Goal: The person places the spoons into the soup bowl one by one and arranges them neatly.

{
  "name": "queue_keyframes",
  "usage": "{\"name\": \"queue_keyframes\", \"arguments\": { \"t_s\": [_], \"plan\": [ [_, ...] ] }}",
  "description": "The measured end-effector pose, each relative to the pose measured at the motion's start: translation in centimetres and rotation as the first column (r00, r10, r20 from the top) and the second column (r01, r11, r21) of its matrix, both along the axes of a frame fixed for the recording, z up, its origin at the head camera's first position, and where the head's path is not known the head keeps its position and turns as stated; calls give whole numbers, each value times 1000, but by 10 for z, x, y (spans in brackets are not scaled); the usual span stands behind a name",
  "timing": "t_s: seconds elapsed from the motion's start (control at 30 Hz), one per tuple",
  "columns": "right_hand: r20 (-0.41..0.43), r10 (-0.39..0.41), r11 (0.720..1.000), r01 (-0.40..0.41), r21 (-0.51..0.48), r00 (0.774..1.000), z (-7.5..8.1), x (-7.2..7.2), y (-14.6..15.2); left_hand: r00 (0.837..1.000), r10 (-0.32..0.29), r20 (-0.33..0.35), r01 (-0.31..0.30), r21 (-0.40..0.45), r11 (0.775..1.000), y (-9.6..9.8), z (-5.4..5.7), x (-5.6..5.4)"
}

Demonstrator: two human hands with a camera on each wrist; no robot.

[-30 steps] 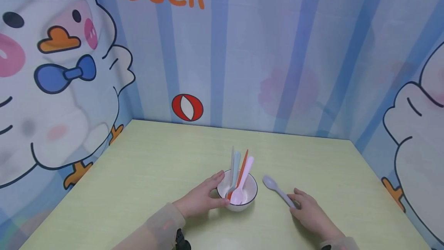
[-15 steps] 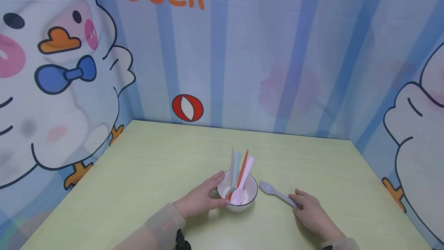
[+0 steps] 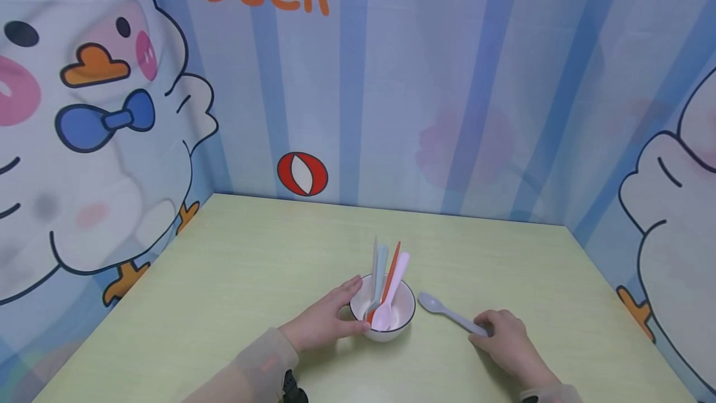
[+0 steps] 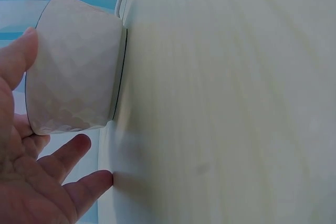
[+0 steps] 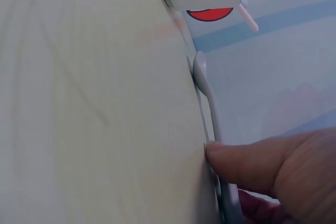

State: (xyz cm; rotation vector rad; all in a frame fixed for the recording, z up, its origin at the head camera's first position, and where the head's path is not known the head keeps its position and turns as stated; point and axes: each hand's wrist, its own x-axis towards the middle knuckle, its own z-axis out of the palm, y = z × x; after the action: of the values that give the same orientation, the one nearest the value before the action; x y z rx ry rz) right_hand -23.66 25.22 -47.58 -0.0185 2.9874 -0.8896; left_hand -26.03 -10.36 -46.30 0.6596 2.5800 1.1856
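A small white bowl (image 3: pixel 383 336) with a dark rim stands on the table, several plastic utensils upright in it. Among them are a pink spoon (image 3: pixel 398 277), a pale blue spoon (image 3: pixel 381 266) and an orange handle (image 3: pixel 394 266). My left hand (image 3: pixel 324 319) holds the bowl from its left side, thumb and fingers at the rim. In the left wrist view, the bowl's faceted outer wall (image 4: pixel 76 66) shows beside the fingers. To the right, a lavender spoon (image 3: pixel 452 316) lies low over the table, its head near the bowl. My right hand (image 3: pixel 506 342) pinches its handle end.
The pale green-yellow table (image 3: pixel 252 254) reaches back to a striped blue backdrop (image 3: pixel 391 111) with printed ducks. A dark watch (image 3: pixel 293 389) sits at my left wrist.
The lavender spoon's head has swung toward the bowl and nearer to me. My right hand has shifted its grip to the handle's end. The left hand and bowl stay put.
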Motion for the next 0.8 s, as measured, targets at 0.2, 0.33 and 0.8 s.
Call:
{"name": "queue_keyframes", "arguments": {
  "t_s": [0.2,0.33,0.8],
  "plan": [
    [-10,-2,1000,2,16,1000,1,-2,0,1000,-1,-1,1,0,1000,0,-1,0],
    [-26,2,1000,-1,19,1000,0,-3,0,1000,3,3,-3,1,1000,0,-2,0],
    [44,-29,998,31,-49,999,-3,-5,2,1000,4,9,-4,-1,1000,0,1,1]
  ]
}}
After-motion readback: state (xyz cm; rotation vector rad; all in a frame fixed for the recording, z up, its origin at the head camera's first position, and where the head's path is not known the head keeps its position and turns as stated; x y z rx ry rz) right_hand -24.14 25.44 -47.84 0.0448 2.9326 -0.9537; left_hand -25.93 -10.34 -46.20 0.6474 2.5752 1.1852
